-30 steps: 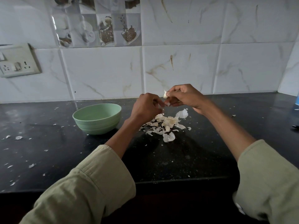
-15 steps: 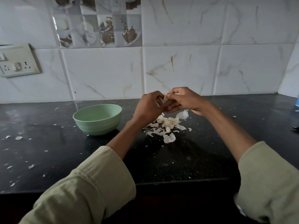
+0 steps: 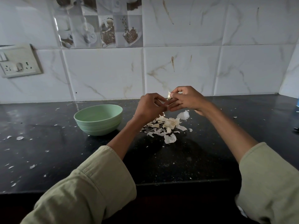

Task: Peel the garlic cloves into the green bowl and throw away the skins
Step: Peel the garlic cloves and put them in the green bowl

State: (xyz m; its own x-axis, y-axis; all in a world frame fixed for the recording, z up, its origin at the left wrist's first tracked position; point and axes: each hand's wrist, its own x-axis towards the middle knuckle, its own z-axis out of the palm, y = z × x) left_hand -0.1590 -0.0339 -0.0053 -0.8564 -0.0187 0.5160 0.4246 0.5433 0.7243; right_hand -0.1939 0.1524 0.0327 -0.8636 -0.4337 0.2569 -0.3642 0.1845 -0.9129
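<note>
A garlic clove (image 3: 168,95) is pinched by the right hand (image 3: 186,99) at centre frame, and the left hand (image 3: 149,107) is curled beside it, its hold unclear. If the clove is squeezed loose, it could be dropped among the skins (image 3: 166,125) on the table (image 3: 48,143), short of the green bowl (image 3: 98,119) at centre left.

A pale garlic clove (image 3: 168,95), part of its papery skin sticking up, is held in the air above the surface, pinched in the right hand (image 3: 186,99) with the left hand (image 3: 149,107) touching it from the left. Below it, a loose heap of cloves and skins (image 3: 166,125) lies on the surface, white and cream, with curled husks at its near and right edges. The green bowl (image 3: 98,119) stands upright just left of the heap, ribbed outside, nothing visible inside.
</note>
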